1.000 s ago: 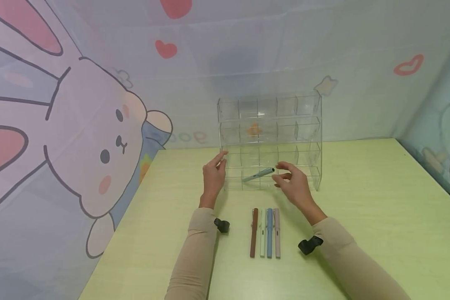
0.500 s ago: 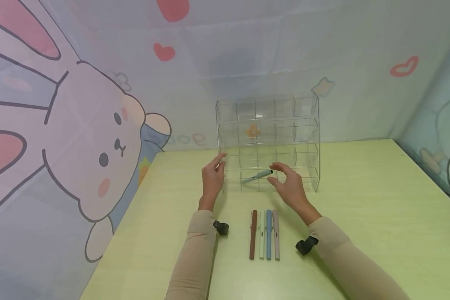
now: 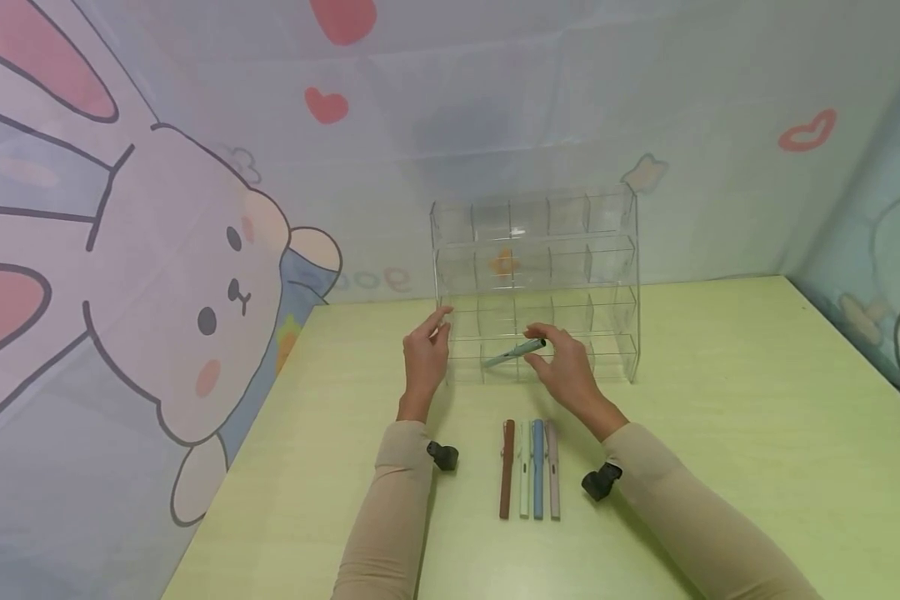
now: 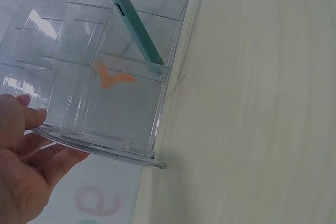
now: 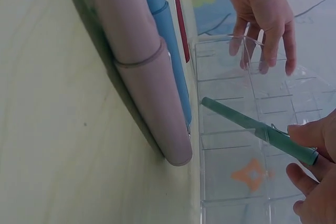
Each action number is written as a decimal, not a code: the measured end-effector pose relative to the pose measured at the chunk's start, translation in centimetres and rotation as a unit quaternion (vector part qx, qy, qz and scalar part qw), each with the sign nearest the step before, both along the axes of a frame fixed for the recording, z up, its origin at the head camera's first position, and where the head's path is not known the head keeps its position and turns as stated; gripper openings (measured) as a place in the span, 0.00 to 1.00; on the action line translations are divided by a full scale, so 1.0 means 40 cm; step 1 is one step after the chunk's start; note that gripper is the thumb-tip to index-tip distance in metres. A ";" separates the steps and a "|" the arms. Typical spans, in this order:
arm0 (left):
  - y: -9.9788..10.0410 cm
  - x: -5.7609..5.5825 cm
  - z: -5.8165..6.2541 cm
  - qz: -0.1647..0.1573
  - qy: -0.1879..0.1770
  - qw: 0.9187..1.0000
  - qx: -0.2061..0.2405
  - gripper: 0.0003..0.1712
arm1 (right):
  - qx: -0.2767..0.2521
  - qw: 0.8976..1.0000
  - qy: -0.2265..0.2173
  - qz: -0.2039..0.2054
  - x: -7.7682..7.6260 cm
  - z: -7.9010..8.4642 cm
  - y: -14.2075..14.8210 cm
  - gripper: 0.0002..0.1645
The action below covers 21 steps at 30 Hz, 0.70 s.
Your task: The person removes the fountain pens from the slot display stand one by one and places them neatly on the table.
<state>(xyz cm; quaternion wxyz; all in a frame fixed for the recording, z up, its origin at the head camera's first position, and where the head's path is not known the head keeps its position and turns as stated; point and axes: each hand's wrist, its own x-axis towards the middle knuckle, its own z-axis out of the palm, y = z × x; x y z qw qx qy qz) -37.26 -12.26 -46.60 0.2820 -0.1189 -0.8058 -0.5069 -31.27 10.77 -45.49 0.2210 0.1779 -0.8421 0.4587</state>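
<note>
A clear acrylic rack (image 3: pixel 532 287) with rows of compartments stands upright at the back of the table. My left hand (image 3: pixel 426 354) holds its left side panel; in the left wrist view, the thumb and fingers lie on either side of the panel's edge. A teal pen (image 3: pixel 512 353) slants across the bottom row, with its lower end in a left-hand compartment. My right hand (image 3: pixel 566 367) pinches the pen's raised cap end between thumb and fingers, seen best in the right wrist view, where the pen (image 5: pixel 247 124) slants down into the rack.
Several pens lie side by side on the table in front of the rack: brown (image 3: pixel 507 468), pale green (image 3: pixel 524 468), blue (image 3: pixel 537 468) and pinkish (image 3: pixel 552 468). A patterned cloth (image 3: pixel 390 167) hangs behind. The yellow-green table (image 3: pixel 742 433) extends to the right.
My right hand has moved left, from just beyond the teal pen's cap end to around it. The pen keeps nearly the same slant, and my left hand stays on the rack's side.
</note>
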 end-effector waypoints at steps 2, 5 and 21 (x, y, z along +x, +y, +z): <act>0.000 -0.001 -0.001 0.001 -0.002 1.000 -0.002 0.17 | 0.000 1.000 0.000 0.002 -0.002 0.000 -0.002 0.26; 0.000 -0.001 -0.001 -0.001 -0.005 1.000 -0.001 0.17 | 0.003 1.000 0.000 0.003 -0.007 -0.001 -0.005 0.25; 0.001 0.005 0.003 -0.006 -0.006 1.000 0.002 0.17 | -0.018 1.000 0.018 0.000 -0.018 -0.013 -0.001 0.23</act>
